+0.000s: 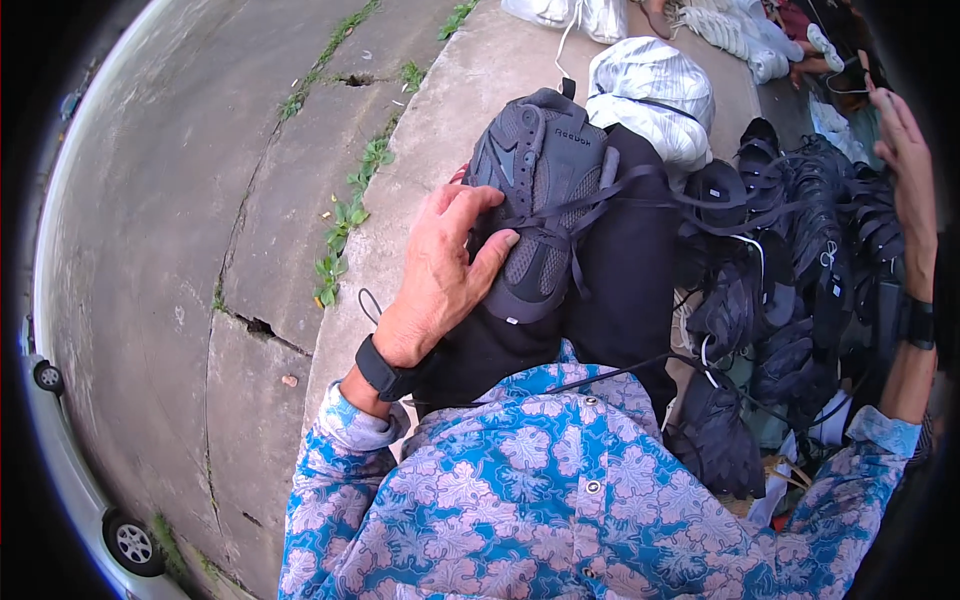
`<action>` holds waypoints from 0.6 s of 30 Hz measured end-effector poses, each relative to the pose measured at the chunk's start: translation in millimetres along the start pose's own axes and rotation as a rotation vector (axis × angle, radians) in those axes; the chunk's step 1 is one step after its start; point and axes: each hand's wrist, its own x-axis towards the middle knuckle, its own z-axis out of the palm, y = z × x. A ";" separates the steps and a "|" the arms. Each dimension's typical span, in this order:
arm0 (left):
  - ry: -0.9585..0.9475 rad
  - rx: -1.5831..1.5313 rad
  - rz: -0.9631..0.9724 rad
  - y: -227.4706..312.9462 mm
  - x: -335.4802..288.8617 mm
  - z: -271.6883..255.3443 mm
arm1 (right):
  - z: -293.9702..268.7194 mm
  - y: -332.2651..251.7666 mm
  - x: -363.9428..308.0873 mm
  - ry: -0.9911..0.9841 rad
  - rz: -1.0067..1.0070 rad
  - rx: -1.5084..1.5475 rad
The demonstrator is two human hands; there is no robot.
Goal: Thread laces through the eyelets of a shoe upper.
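Observation:
A dark grey and black shoe upper (540,195) lies on my lap, toe toward me, with mesh panels and lace holes. My left hand (455,245) grips it from the left side, thumb across the toe area and fingers over its edge. A flat black lace (650,180) crosses the upper, with a tied crossing near its middle, and trails off to the right. My right hand (905,150) is raised far out at the right, fingers close together. At its fingertips is a thin tan, stick-like thing (866,68); its kind is unclear.
Many black shoe uppers (760,280) are heaped at my right. White wrapped bundles (655,95) lie ahead on the concrete ledge. Another person's hand (808,65) shows at the upper right. A cracked concrete floor (150,250) with weeds stretches left, with a parked car (90,500) beyond.

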 end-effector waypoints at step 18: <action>-0.112 -1.017 -0.540 13.5 5.4 -23.7 | 247.4 -53.9 -130.6 -0.518 -0.868 -0.224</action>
